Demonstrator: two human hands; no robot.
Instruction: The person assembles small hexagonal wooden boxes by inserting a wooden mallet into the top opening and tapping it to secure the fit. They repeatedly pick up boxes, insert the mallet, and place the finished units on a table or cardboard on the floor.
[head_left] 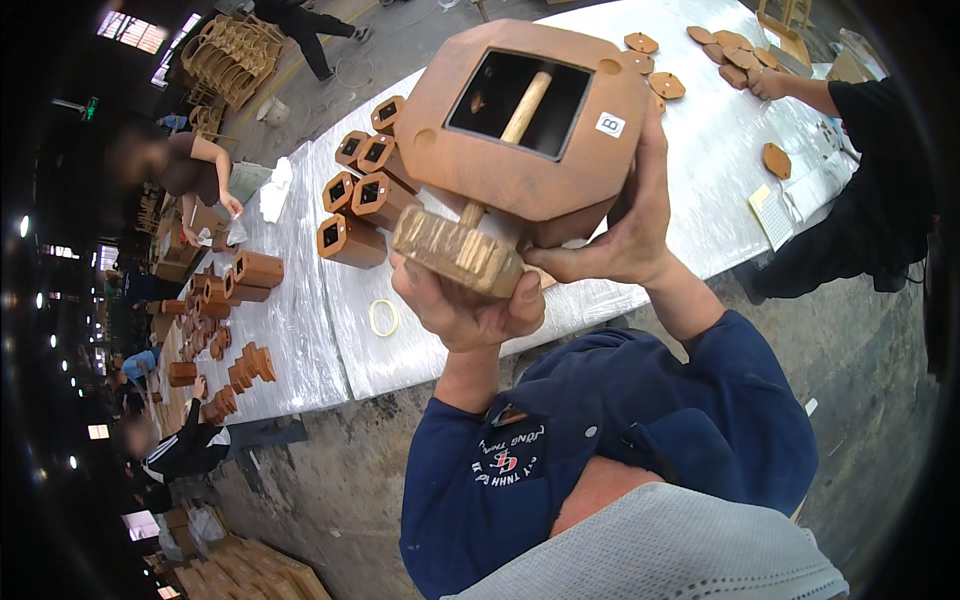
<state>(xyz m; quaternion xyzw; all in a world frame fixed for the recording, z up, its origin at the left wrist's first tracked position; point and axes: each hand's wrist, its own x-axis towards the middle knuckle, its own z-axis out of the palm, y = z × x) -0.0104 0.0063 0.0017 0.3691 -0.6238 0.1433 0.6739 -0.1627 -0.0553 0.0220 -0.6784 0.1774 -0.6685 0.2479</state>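
I hold up a brown octagonal wooden housing (530, 150) with a square opening in its face and a small white sticker. My right hand (620, 225) grips its lower right side from behind. My left hand (465, 305) is closed around a pale wooden block (455, 250) fixed to a round dowel (525, 108). The dowel passes up into the square opening. The block sits just below the housing's lower left edge.
Long white-covered tables (300, 330) carry several similar brown hollow pieces (355, 215), a ring of tape (383, 317) and flat octagonal plates (720, 50). A person in black (870, 170) works at the right. Other people stand at the left tables. The floor is concrete.
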